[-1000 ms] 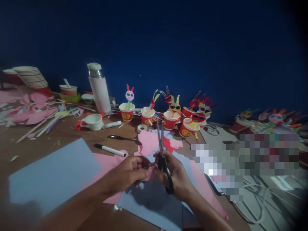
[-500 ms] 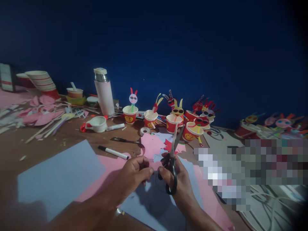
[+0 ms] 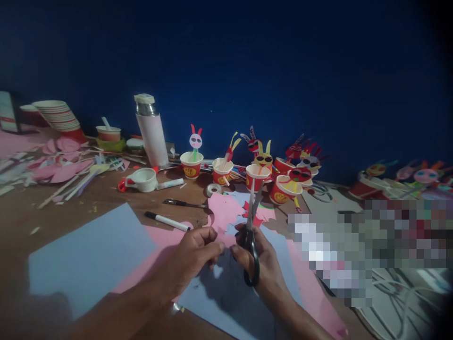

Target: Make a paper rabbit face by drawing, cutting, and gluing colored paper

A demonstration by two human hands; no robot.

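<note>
My right hand (image 3: 264, 257) is closed around a pair of scissors (image 3: 252, 231) by the black handles. Their blades point up and away from me, slightly apart at the tips. Close by on the left, my left hand (image 3: 198, 250) has its thumb and fingers pinched together; whatever is between them, if anything, is too small or hidden to name. Both hands hover over bluish-white paper sheets (image 3: 226, 302) lying on pink paper (image 3: 314, 293). Just beyond the fingertips lies a cut pink paper piece (image 3: 222, 208), beside red paper scraps (image 3: 255, 215).
A black-capped marker (image 3: 168, 221), a pen (image 3: 186, 204) and a tape roll (image 3: 213, 190) lie ahead. Behind them stand paper cups (image 3: 191, 166) with paper-faced stick figures, and a flask (image 3: 153, 137). Paper strips (image 3: 71, 174) litter the left; cables (image 3: 399, 302) lie right.
A bit of pink paper that showed between my fingertips is now hardly visible there. My hands have barely moved, and the view has shifted slightly.
</note>
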